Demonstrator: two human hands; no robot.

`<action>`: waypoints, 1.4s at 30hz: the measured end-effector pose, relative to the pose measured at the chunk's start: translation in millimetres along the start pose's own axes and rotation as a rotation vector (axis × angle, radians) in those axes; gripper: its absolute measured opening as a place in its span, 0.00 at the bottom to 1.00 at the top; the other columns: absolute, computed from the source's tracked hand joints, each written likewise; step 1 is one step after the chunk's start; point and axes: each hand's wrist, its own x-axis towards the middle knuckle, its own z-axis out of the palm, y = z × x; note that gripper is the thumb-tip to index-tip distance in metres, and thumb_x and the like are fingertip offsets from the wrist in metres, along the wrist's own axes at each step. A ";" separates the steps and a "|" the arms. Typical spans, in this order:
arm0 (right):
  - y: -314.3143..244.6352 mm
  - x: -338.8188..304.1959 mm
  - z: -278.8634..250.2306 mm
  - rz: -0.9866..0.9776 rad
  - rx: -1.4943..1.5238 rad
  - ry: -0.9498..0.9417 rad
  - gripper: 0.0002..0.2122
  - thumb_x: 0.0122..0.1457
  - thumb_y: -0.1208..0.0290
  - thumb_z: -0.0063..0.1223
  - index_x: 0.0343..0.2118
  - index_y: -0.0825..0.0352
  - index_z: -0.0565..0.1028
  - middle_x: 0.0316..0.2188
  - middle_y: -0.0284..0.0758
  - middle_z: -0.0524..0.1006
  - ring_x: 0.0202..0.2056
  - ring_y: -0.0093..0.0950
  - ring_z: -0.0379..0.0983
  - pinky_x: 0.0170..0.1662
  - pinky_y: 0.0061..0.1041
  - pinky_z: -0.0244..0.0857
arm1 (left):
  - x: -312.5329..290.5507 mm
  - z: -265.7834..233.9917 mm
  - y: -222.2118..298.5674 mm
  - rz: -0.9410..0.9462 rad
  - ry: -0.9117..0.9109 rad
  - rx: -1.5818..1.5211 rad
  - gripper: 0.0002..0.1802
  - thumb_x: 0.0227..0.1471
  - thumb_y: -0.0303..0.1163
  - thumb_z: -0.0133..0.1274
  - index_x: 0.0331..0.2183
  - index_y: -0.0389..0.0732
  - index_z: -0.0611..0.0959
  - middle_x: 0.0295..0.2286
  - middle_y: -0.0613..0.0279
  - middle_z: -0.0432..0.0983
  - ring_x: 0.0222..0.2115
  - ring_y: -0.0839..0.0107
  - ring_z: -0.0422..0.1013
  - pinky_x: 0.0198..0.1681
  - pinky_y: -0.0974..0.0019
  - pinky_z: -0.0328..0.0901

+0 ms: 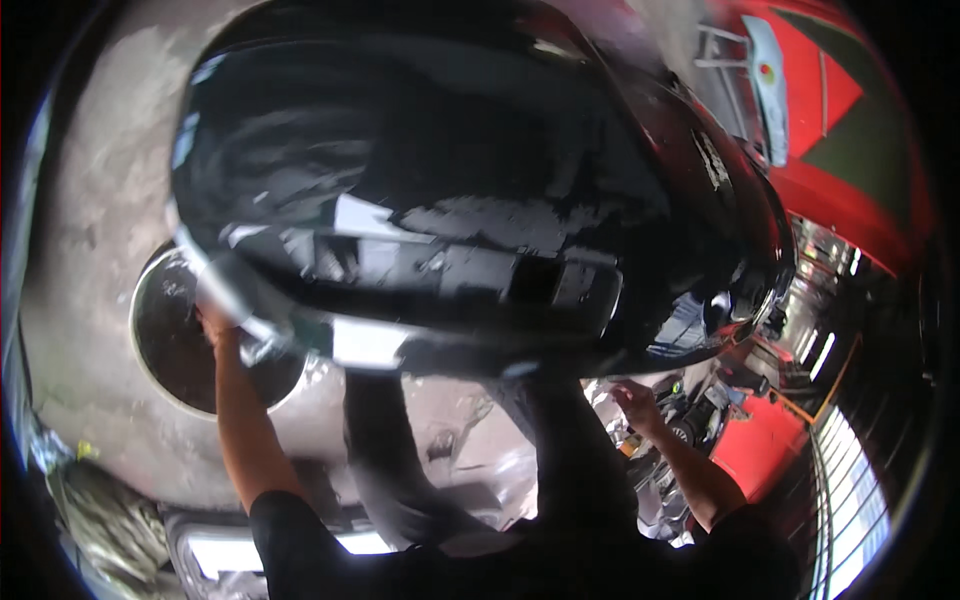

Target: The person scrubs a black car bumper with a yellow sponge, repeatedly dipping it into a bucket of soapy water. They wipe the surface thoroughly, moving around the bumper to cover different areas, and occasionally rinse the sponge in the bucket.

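Observation:
A large glossy black car body part (450, 130), with a recessed band along its near side, fills the upper middle of the view. My left hand (215, 318) is at its near left corner. The fingers there are smeared and partly hidden, so whether they grip the edge does not show. Below that hand a round drum or tub (170, 385) with a pale rim and dark inside stands on the floor. My right hand (637, 403) hovers just below the near right edge of the black part, its fingers loosely apart and nothing visible in them.
Red panels (820, 85) and a light blue strip (768, 90) lie at the far right. Cluttered parts (680, 430) and a red board (760, 445) are beside my right arm. A crumpled dark cover (105, 520) and a framed window-like panel (215, 550) sit at lower left.

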 end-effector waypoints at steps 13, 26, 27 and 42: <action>176.6 -114.5 -8.5 0.259 0.366 0.008 0.16 0.67 0.67 0.55 0.54 0.68 0.79 0.35 0.37 0.83 0.31 0.24 0.79 0.36 0.29 0.76 | -61.4 -161.4 -75.0 0.481 -0.342 -0.561 0.22 0.54 0.47 0.58 0.38 0.37 0.79 0.36 0.60 0.77 0.35 0.67 0.74 0.35 0.59 0.71; 339.0 -95.5 17.4 0.247 0.927 0.221 0.14 0.65 0.69 0.56 0.50 0.70 0.81 0.31 0.39 0.83 0.26 0.25 0.79 0.31 0.28 0.76 | -392.3 -475.2 363.1 0.351 -0.784 -1.505 0.45 0.42 0.31 0.61 0.65 0.44 0.71 0.53 0.58 0.76 0.51 0.57 0.74 0.56 0.37 0.67; 330.9 -93.5 -17.6 0.257 0.885 0.218 0.14 0.66 0.69 0.55 0.50 0.70 0.80 0.31 0.38 0.83 0.27 0.26 0.80 0.30 0.27 0.75 | -422.7 -486.6 424.3 0.455 -0.817 -1.476 0.43 0.42 0.30 0.61 0.63 0.43 0.72 0.53 0.56 0.76 0.51 0.56 0.74 0.56 0.35 0.66; 464.1 -197.2 -94.3 0.410 1.247 0.787 0.16 0.64 0.73 0.50 0.52 0.71 0.79 0.27 0.41 0.82 0.26 0.27 0.80 0.30 0.28 0.73 | -802.3 -174.3 1173.1 1.349 -0.709 -0.671 0.22 0.51 0.20 0.53 0.49 0.34 0.83 0.47 0.51 0.81 0.43 0.55 0.80 0.49 0.54 0.72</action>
